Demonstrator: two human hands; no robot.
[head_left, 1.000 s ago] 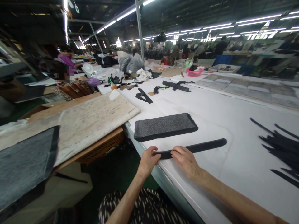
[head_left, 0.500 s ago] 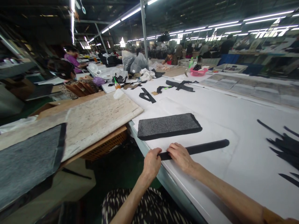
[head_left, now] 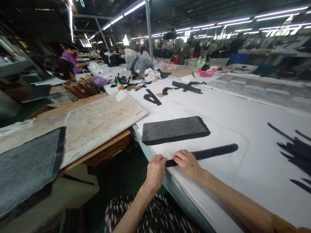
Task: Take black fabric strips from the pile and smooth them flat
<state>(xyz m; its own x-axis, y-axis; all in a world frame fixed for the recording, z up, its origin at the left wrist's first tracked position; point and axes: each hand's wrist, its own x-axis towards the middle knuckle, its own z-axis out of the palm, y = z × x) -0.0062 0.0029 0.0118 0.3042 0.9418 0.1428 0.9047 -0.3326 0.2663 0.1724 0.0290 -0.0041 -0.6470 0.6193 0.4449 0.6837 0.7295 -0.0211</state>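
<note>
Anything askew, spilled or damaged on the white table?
No obvious spill or damage. The loose black fabric strips at right look untidy: splayed, ends uneven, unlike the straight black fabric strip touched by the left hand and right hand.

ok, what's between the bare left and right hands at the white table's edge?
A short stretch of the long, narrow black fabric strip, showing between the left hand and right hand in the head view.

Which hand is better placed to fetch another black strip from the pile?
Probably the right hand: it is nearer the pile of black strips, while the left hand, at the left end of the single black strip, is farther away.
</note>
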